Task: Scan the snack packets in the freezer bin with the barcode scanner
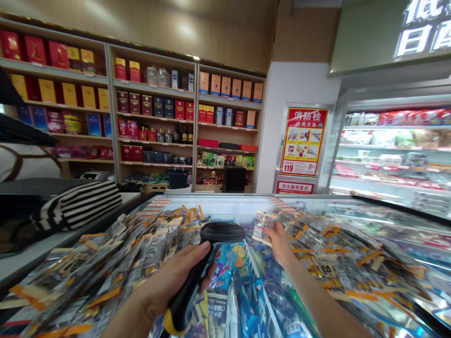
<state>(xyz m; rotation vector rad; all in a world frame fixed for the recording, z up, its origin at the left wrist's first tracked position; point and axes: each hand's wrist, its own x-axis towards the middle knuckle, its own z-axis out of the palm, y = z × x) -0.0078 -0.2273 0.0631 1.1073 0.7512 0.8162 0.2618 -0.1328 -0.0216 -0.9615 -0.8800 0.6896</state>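
My left hand (172,277) is wrapped round the grip of a black handheld barcode scanner (202,270) with a yellow base, its head pointing away from me over a chest freezer (246,206). My right hand (278,241) reaches forward and pinches a clear snack packet (262,225) with orange trim, at the edge of a heap of like packets (334,253) on the freezer's right lid. A second heap of the same packets (116,253) covers the left lid. Blue and coloured frozen goods (246,291) show through the open middle.
A striped bag (81,202) lies on the counter at left. Shelves of red, yellow and blue boxed goods (155,112) line the back wall. A red fire-hydrant poster (303,141) hangs by an open chilled display case (394,150) at right.
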